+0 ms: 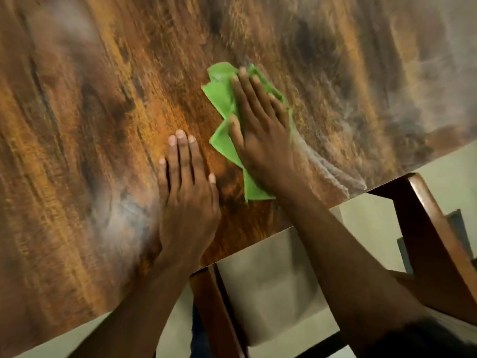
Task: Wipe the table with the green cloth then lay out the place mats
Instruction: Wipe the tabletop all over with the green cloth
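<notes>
1. forearms sit nearest the cam, both reaching up from the bottom edge over the near rim of the table (77, 125); no sleeves visible.
2. table is the biggest thing: broad wood-grain top, orange-brown w/ dark streaks, glossy w/ pale hazy glare patches. looks hard, flat and smooth, so a cloth should slide easy. much of it is motion-blurred.
3. chair (423, 223), dark brown wood w/ straight angular rails, tucked below the near edge at lower right; pale floor (271, 285) beneath.
4. green cloth (222, 99) lies flat on the top, right of centre and near the near edge. thin, soft, crumpled into loose folds; its long axis runs from the near edge away toward the far side, roughly in line w/ the right forearm.
5. right hand (260, 127) is directly on top of the cloth, palm down, fingers straight and pressing it to the wood, not bunched round it. cloth sticks out on the hand's left and past the fingertips.
6. left hand (185, 192) rests flat on bare wood just beside the cloth's left edge, fingers extended, holding nothing; prob. bracing.
7. judgement: wiping step is in hand, right hand does the work. key relation: cloth is under that palm, w/ lots of top lying unwiped to the left and far side.
8. no place mats in view.
</notes>
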`<state>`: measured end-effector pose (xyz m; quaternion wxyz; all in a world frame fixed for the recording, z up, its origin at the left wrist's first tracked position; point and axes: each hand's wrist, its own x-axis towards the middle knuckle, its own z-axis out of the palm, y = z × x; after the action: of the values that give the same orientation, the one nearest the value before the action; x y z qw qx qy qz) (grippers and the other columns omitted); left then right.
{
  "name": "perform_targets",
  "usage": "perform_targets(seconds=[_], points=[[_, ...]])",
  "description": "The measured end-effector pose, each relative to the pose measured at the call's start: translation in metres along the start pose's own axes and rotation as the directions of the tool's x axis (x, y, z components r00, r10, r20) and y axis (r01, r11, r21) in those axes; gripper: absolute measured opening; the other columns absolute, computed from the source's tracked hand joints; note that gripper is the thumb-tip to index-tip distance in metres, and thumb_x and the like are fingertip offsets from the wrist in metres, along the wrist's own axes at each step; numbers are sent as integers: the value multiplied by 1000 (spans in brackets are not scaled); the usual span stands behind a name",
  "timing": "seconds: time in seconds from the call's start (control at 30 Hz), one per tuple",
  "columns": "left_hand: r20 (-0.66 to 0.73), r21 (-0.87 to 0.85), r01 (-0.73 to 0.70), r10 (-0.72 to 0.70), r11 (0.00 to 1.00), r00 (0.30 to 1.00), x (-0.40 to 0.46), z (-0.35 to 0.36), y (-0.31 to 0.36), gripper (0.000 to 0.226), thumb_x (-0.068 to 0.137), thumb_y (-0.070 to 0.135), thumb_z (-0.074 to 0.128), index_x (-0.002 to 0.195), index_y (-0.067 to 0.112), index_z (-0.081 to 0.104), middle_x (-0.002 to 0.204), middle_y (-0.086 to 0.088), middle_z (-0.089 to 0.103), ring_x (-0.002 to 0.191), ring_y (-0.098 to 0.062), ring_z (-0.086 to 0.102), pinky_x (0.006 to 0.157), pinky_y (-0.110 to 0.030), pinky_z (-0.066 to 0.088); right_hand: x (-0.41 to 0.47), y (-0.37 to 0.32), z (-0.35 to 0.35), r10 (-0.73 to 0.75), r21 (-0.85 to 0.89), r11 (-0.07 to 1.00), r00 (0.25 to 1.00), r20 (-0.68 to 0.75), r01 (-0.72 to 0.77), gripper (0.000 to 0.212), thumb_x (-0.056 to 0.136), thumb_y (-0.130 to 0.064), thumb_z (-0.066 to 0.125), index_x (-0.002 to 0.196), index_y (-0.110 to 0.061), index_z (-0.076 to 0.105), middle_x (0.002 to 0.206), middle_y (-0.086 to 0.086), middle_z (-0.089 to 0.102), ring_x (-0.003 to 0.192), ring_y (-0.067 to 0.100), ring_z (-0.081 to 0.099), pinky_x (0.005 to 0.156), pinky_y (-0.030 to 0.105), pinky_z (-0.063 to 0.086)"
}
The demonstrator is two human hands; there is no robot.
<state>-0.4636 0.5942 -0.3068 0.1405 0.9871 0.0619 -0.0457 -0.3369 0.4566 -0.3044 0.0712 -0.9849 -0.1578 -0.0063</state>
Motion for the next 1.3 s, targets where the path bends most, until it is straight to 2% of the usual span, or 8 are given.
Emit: perform_targets(seconds=[0.13,0.33,0.5,0.63,0.77,0.87,1.17,1.3], points=[[7,41,5,-5,999,1000,3,-3,4,67,113,34,20,170,5,2,179,-15,-1,167,-26,-3,134,-50,13,46,20,-2,-40,-72,997,998,-45,37,62,110,-43,33,168,-21,30,175,-3,26,163,13,20,129,38,20],[12,47,-1,1,999,1000,3,-6,7,68,112,34,21,170,4,3,179,-15,-1,167,-26,-3,134,-51,11,-69,52,-20,36,28,999,995,96,-38,64,114,-42,35,170,-18,15,179,1,9,166,16,3,132,44,13],[-1,79,10,-10,997,1000,4,-3,11,70,112,39,21,170,4,2,179,-15,0,167,-27,-2,135,-49,7,-116,57,-26,67,2,998,986,154,-68,66,112,-42,35,171,-20,14,179,-1,7,166,16,2,132,46,15],[11,96,9,-10,995,1000,6,-2,11,72,112,40,22,170,3,-1,179,-15,-4,167,-27,-5,135,-51,7,-65,38,-15,114,-25,993,989,91,-112,67,112,-45,32,171,-20,12,179,0,6,166,16,1,132,45,15],[12,83,13,-14,996,1000,4,-3,11,73,110,38,22,170,4,-4,179,-14,-8,166,-25,-9,134,-54,9,12,31,-8,93,-66,994,995,26,-91,66,111,-47,26,171,-21,15,179,-3,11,165,14,7,131,40,12],[-2,78,30,-30,997,1000,4,-2,13,74,109,37,25,170,5,-2,179,-11,-7,166,-23,-9,134,-54,10,23,38,-6,63,-59,996,998,14,-62,65,111,-48,24,170,-21,17,179,-4,12,165,13,8,130,39,12],[0,56,32,-32,998,1000,4,-2,12,75,108,38,27,170,6,-1,180,-10,-7,166,-20,-9,135,-52,7,-117,84,-29,42,1,999,989,141,-42,65,114,-44,33,171,-21,14,179,-1,7,166,16,2,131,49,18],[-11,72,34,-33,997,999,5,-1,13,75,108,37,29,170,5,1,179,-12,-4,167,-23,-6,134,-53,10,-124,90,-29,42,17,999,985,170,-46,66,114,-44,34,171,-21,12,179,-2,5,166,16,0,131,49,17]])
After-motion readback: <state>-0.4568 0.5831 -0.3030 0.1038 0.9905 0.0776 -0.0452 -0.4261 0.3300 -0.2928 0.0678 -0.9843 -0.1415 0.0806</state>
